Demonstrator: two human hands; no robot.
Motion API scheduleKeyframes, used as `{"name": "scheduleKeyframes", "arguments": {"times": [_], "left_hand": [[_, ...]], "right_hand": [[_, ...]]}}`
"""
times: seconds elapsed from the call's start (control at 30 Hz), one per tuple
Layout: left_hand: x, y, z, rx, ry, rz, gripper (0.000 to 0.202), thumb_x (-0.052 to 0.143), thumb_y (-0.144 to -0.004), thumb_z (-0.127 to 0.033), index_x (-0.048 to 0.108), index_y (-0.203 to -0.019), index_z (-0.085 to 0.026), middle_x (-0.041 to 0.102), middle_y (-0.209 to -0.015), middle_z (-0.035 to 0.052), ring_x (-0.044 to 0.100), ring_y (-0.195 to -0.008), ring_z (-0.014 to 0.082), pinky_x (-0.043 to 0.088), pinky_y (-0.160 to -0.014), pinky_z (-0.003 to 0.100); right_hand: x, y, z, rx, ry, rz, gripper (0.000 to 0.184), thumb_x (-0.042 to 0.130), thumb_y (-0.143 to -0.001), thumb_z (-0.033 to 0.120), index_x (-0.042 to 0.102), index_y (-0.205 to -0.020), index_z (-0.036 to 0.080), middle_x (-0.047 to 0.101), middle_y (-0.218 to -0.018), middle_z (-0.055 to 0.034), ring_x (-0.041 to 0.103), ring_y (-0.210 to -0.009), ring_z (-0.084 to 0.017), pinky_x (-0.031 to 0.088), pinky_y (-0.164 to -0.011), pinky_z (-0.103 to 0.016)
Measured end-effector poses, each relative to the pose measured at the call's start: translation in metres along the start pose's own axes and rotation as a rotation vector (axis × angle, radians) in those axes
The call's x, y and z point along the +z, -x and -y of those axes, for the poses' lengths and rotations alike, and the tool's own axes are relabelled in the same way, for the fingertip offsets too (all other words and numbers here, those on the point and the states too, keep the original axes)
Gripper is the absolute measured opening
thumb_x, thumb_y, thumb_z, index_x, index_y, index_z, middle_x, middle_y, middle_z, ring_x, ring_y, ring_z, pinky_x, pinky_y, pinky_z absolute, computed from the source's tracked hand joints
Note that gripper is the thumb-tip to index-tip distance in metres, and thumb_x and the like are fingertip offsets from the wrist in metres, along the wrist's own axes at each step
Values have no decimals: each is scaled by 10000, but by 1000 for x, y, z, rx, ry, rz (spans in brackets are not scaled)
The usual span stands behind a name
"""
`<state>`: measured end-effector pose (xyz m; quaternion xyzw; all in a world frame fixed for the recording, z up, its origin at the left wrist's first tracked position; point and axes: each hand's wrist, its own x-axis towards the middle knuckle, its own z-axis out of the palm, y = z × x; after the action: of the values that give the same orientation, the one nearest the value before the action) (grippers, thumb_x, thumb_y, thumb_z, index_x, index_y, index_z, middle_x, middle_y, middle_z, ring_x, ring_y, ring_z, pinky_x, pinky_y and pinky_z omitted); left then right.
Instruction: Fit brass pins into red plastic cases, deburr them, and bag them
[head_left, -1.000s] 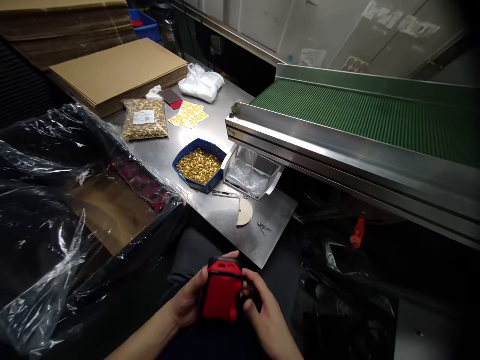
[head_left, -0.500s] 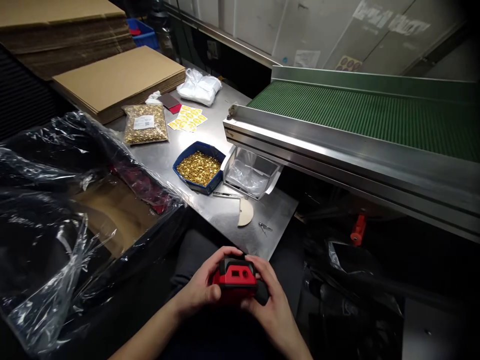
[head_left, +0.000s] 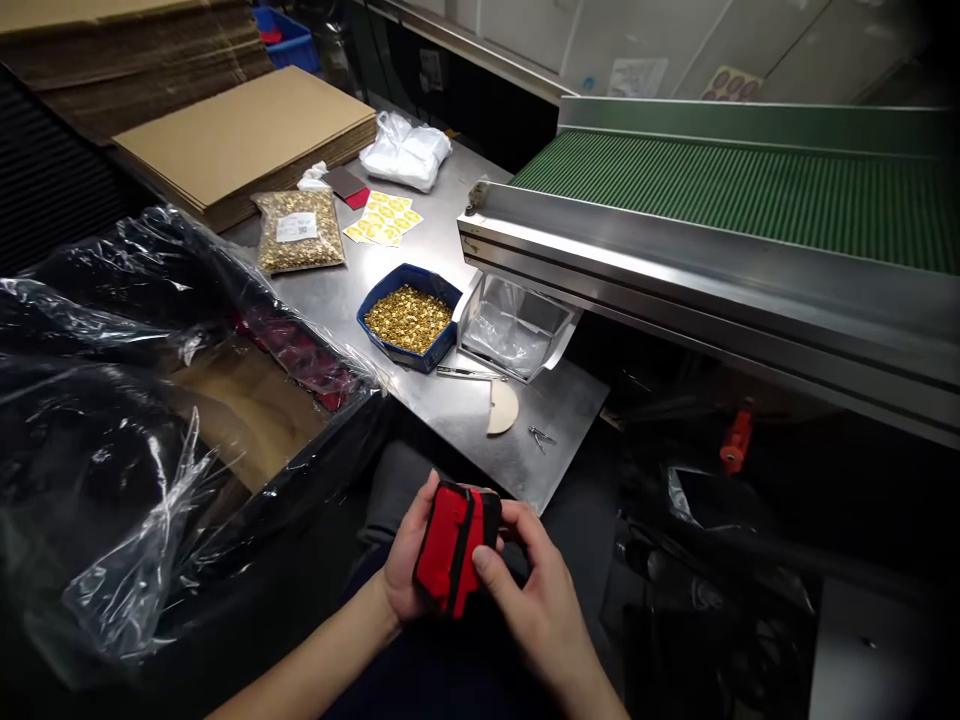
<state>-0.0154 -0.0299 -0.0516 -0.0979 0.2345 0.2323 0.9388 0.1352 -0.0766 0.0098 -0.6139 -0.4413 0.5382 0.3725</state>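
Over my lap I hold a red and black plastic case [head_left: 444, 545], boxy and tilted, with one broad red face turned up. My left hand [head_left: 407, 560] wraps its left side, and part of the fingers is hidden behind it. My right hand [head_left: 525, 575] grips the right side, with the thumb pressed on the red part. Beyond the hands, on the metal table [head_left: 450, 440], lie a pale half-round piece [head_left: 502, 408], small metal pins [head_left: 540, 437] and a slim metal tool [head_left: 466, 373]. A blue bin [head_left: 411, 358] there holds many small gold-coloured parts [head_left: 409, 318].
A white-sided bin [head_left: 559, 350] with clear bags stands under the end of a green conveyor [head_left: 697, 190]. Behind are a bag of gold parts [head_left: 300, 245], sticker sheets [head_left: 385, 218], a white bag [head_left: 405, 155] and cardboard [head_left: 247, 130]. A plastic-lined box [head_left: 247, 400] stands left.
The red and black case has been turned in my hands, from its end with two openings to a broad red face. My right thumb has moved onto it. The view has shifted slightly.
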Motion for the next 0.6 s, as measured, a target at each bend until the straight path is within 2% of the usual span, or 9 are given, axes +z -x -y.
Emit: {"name": "scheduleKeyframes", "arguments": {"times": [0.07, 0.13, 0.23, 0.27, 0.33, 0.4, 0.47, 0.57, 0.6], "left_hand": [[4, -2, 4, 55, -75, -139, 609, 455, -960, -633, 682, -1125, -93, 752, -954, 151, 719, -707, 201, 554, -665, 267], [7, -2, 6, 167, -192, -214, 487, 494, -987, -535, 672, -1154, -114, 739, -1031, 130, 711, -838, 188, 537, -787, 256], [11, 1, 6, 286, -410, -126, 539, 556, -960, -532, 547, -1377, -190, 680, -1206, 117, 658, -1081, 243, 490, -949, 314], [12, 2, 5, 272, -489, -77, 617, 626, -922, -524, 479, -1442, -226, 666, -1230, 112, 648, -1101, 261, 488, -954, 336], [13, 3, 5, 219, -598, -31, 740, 772, -838, -401, 425, -1478, -267, 666, -1222, 98, 654, -1084, 272, 498, -922, 342], [13, 2, 6, 162, -524, -70, 618, 779, -830, -311, 533, -1388, -212, 699, -1132, 99, 678, -1009, 256, 514, -886, 335], [13, -2, 8, 111, -287, -151, 416, 673, -904, -374, 643, -1234, -123, 722, -1060, 129, 692, -960, 254, 528, -899, 367], [16, -7, 8, 93, -27, -223, 472, 549, -967, -471, 670, -1162, -59, 730, -1039, 174, 698, -955, 276, 529, -941, 430], [18, -9, 7, 108, 8, -224, 474, 547, -972, -470, 665, -1168, -55, 728, -1048, 176, 696, -968, 279, 526, -953, 435]], "right_hand": [[-1, 1, -4, 71, -79, -35, 247, 659, -922, 382, 630, -1138, 264, 677, -1085, -10, 623, -1010, -174, 476, -935, -278], [-3, 2, -8, 137, -175, -51, 247, 662, -919, 423, 650, -1071, 229, 691, -981, -17, 628, -897, -162, 499, -833, -262], [-6, 1, -12, 216, -270, -60, 278, 657, -918, 463, 657, -975, 191, 663, -821, -5, 595, -741, -132, 481, -685, -232], [-7, 0, -13, 238, -280, -64, 291, 665, -911, 473, 655, -951, 185, 650, -779, 2, 583, -701, -122, 468, -646, -222], [-12, -2, -13, 257, -272, -40, 305, 672, -904, 482, 660, -946, 180, 643, -739, 8, 579, -659, -116, 459, -612, -216], [-18, -5, -13, 240, -245, 18, 319, 630, -929, 493, 673, -1005, 186, 677, -777, -9, 618, -684, -134, 490, -647, -235], [-25, -6, -13, 195, -160, -11, 335, 583, -955, 494, 665, -1114, 211, 714, -902, -37, 670, -794, -171, 523, -716, -263], [-29, -3, -16, 83, 48, -182, 284, 599, -955, 441, 639, -1168, 257, 705, -1043, -40, 675, -928, -190, 526, -786, -278], [-29, -1, -18, 25, 107, -195, 248, 619, -948, 402, 636, -1154, 265, 695, -1047, -32, 664, -941, -186, 519, -807, -279]]}}
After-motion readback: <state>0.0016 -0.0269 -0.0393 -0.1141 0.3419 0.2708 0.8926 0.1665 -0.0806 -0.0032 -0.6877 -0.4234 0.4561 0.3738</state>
